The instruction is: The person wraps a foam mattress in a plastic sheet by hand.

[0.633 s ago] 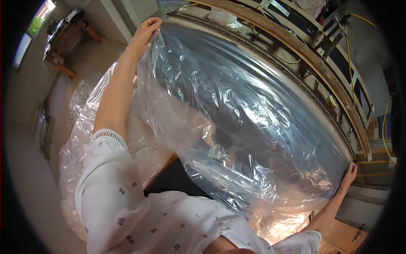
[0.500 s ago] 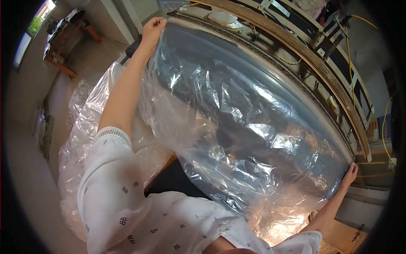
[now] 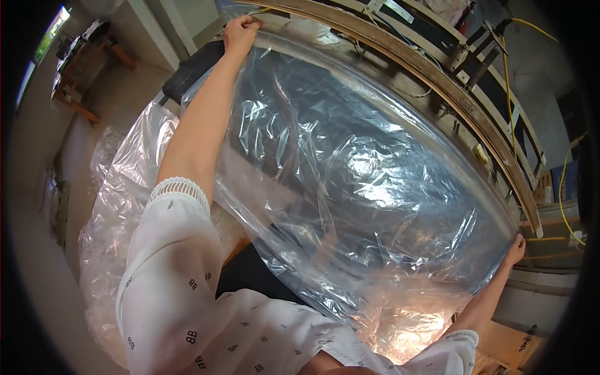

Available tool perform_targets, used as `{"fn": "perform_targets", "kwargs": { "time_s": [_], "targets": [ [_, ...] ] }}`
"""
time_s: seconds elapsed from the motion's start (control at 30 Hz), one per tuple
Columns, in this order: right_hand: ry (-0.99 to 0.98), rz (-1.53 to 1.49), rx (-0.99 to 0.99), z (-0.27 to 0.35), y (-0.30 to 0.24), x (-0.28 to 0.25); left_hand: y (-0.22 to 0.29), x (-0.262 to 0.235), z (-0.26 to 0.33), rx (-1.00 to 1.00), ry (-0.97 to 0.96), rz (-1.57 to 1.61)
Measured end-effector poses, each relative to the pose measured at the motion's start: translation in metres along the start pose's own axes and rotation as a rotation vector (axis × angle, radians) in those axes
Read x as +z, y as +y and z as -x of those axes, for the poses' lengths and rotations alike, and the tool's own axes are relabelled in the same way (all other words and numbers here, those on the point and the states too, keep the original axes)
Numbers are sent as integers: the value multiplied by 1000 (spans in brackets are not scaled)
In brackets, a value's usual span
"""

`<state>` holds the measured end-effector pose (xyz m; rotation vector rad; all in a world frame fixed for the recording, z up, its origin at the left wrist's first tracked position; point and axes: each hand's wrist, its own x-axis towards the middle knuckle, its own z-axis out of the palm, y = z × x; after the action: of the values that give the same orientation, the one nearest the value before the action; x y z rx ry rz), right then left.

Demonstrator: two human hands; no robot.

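Note:
A wide sheet of clear plastic film point(image 3: 350, 169) is stretched between my two hands, shiny and creased over its whole width. My left hand point(image 3: 242, 34), arm reaching far forward, pinches its upper left corner. At the right, lower in the picture, my right hand point(image 3: 515, 250) grips the other end of the same edge. That edge runs along the front of a long machine with a wooden bar point(image 3: 437, 78). Under the film a dark flat surface point(image 3: 253, 275) shows through and beside it.
More crumpled clear film point(image 3: 134, 181) hangs at my left. A black padded block point(image 3: 187, 74) sits beside my left forearm. Yellow cables point(image 3: 509, 81) hang at the right of the machine. An orange-legged table point(image 3: 75, 94) stands in the far left.
My left hand has moved slightly right and forward with the film corner, uncovering more of the black block. The film's edge lies nearer the wooden bar, and its creases have shifted.

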<state>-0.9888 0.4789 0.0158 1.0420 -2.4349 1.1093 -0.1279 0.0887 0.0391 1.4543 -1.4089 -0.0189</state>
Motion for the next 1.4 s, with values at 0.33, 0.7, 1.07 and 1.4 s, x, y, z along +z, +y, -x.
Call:
{"fn": "perform_targets", "kwargs": {
  "time_s": [0.33, 0.7, 1.07, 1.4],
  "targets": [
    [197, 243, -17, -9, 12, -4, -51, 17, -21, -106, 244, -128],
    [127, 99, 112, -7, -14, -7, -42, -35, -21, -412, -67, -95],
    [-133, 293, -363, 120, -110, -59, -12, -134, 18, -144, -148, 532],
    [-206, 418, -301, 147, -85, -64, -11, -200, 60, -207, -289, 869]
  ]
}}
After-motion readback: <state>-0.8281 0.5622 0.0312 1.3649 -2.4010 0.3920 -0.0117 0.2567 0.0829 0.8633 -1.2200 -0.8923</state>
